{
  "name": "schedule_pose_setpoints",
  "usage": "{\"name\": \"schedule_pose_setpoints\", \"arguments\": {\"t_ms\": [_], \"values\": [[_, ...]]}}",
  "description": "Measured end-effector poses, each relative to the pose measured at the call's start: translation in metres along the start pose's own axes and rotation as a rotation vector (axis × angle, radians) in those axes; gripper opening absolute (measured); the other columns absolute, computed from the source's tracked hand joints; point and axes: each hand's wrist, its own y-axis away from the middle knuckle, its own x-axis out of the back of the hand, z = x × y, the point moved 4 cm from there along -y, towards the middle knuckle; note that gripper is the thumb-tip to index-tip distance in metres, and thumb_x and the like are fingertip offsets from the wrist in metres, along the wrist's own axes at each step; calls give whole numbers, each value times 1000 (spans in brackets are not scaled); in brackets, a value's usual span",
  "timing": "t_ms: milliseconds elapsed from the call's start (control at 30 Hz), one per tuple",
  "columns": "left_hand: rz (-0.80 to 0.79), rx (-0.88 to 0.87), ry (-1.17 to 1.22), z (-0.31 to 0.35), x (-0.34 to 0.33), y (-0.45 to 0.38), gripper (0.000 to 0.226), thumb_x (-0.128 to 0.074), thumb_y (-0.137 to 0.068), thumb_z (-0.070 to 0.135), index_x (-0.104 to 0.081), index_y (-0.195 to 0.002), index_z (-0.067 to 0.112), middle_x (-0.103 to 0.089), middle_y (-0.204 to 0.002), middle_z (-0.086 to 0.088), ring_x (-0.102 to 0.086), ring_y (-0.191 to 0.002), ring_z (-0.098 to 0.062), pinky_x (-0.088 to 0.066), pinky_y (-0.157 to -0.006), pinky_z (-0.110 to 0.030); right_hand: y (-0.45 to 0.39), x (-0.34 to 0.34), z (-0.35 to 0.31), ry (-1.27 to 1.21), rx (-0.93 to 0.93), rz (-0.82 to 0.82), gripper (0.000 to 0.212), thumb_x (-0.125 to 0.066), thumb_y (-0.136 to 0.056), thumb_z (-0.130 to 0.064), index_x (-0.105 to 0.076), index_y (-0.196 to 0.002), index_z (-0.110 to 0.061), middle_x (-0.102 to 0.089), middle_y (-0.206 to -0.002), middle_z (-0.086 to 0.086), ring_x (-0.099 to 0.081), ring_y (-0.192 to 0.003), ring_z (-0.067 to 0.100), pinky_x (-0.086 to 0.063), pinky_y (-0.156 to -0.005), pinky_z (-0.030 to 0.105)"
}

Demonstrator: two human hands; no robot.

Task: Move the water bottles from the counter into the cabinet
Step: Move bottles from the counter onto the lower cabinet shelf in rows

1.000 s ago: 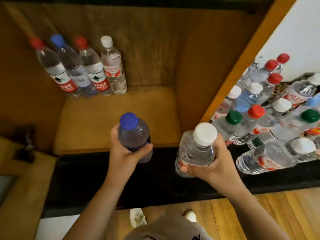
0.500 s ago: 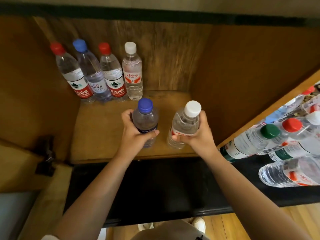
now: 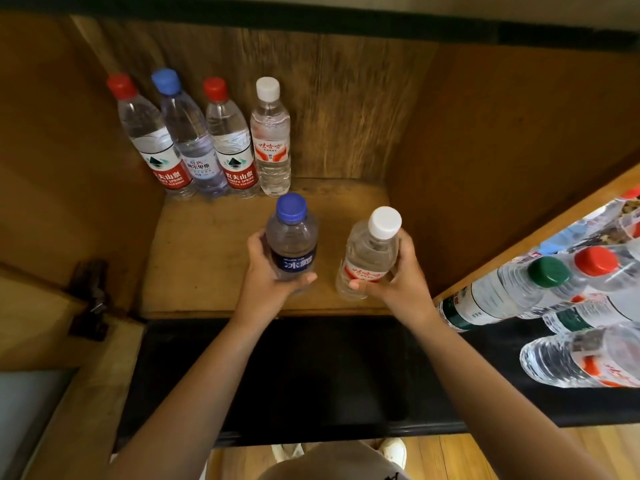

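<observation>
My left hand (image 3: 266, 275) grips a short blue-capped bottle (image 3: 292, 237) with a dark blue label. My right hand (image 3: 398, 275) grips a white-capped bottle (image 3: 372, 251) with a red and white label. Both bottles are upright over the front of the wooden cabinet floor (image 3: 207, 265); whether they touch it I cannot tell. Several bottles stand in a row at the cabinet's back left, among them a white-capped one (image 3: 270, 140) and a blue-capped one (image 3: 187, 133). More bottles (image 3: 540, 289) stand on the black counter (image 3: 311, 375) to the right.
The cabinet's right wall (image 3: 502, 168) rises close beside my right hand. An open wooden door (image 3: 52, 341) with a dark hinge (image 3: 90, 299) lies at the left. Bare cabinet floor stretches right of the back row. Wooden flooring and my shoes show below.
Both hands carried their bottles from over the counter edge forward into the cabinet opening. My view swung left, so the counter bottles slid to the right edge.
</observation>
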Motion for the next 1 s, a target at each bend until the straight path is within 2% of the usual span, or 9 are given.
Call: {"name": "schedule_pose_setpoints", "arguments": {"t_ms": [67, 267, 433, 600, 667, 733, 800, 867, 1000], "values": [[83, 56, -16, -12, -3, 17, 82, -81, -62, 1, -33, -127, 16, -46, -116, 20, -49, -99, 19, -41, -84, -3, 11, -3, 14, 4, -62, 39, 88, -83, -62, -27, -30, -132, -34, -46, -137, -5, -44, -128, 12, -39, -104, 34], [301, 101, 7, -15, -14, 39, 60, -75, -75, 12, -45, -127, 19, -56, -114, 13, -52, -99, 16, -41, -85, -7, 33, -22, 39, -43, -141, 108, 91, -75, -74, -16, -19, -145, -28, -40, -144, -2, -39, -132, 11, -38, -107, 46], [405, 136, 76, -12, -26, 30, 60, -73, -75, 11, -46, -129, 15, -56, -105, 21, -52, -93, 18, -42, -85, -18, 27, -43, 30, -175, -103, 228, 88, -75, -66, -44, -25, -139, -34, -45, -137, -13, -45, -126, 4, -40, -100, 23], [412, 164, 154, -12, -31, 8, 56, -73, -72, 3, -48, -121, 15, -58, -103, 17, -57, -88, 11, -45, -75, -5, 2, -49, 26, -212, -104, 273, 70, -71, -76, -4, -33, -125, -36, -51, -124, -11, -50, -117, 6, -42, -83, 2], [407, 176, 137, -12, -35, -8, 56, -74, -71, 1, -49, -121, 10, -60, -108, 5, -58, -94, -5, -47, -80, -12, -14, -51, 22, -183, -129, 290, 70, -68, -76, 2, -33, -124, -35, -52, -121, -10, -50, -116, 11, -41, -79, 2], [387, 184, 104, -9, -40, -26, 56, -75, -70, 1, -50, -121, 5, -59, -118, -7, -57, -104, -20, -47, -93, -32, -32, -51, 18, -170, -153, 327, 73, -67, -75, 6, -32, -133, -21, -53, -126, 2, -50, -117, 19, -41, -78, 4], [378, 198, 17, -8, -46, -45, 58, -77, -69, 4, -51, -121, 4, -56, -122, -18, -54, -112, -31, -44, -98, -42, -50, -51, 12, -113, -177, 345, 77, -67, -75, 5, -28, -139, -14, -51, -131, 9, -50, -119, 24, -41, -86, 16], [379, 199, -62, -3, -49, -65, 57, -78, -68, 6, -53, -119, 4, -53, -121, -21, -54, -109, -33, -45, -94, -38, -68, -51, 7, -47, -194, 353, 79, -68, -77, 1, -25, -141, -16, -50, -134, 10, -48, -121, 25, -35, -90, 24], [346, 207, -90, 3, -52, -101, 55, -75, -69, 1, -52, -119, 3, -51, -124, -20, -54, -110, -32, -45, -90, -33, -100, -40, -3, 37, -213, 334, 73, -68, -80, -8, -28, -140, -18, -51, -133, 8, -50, -116, 23, -34, -85, 22]]}}
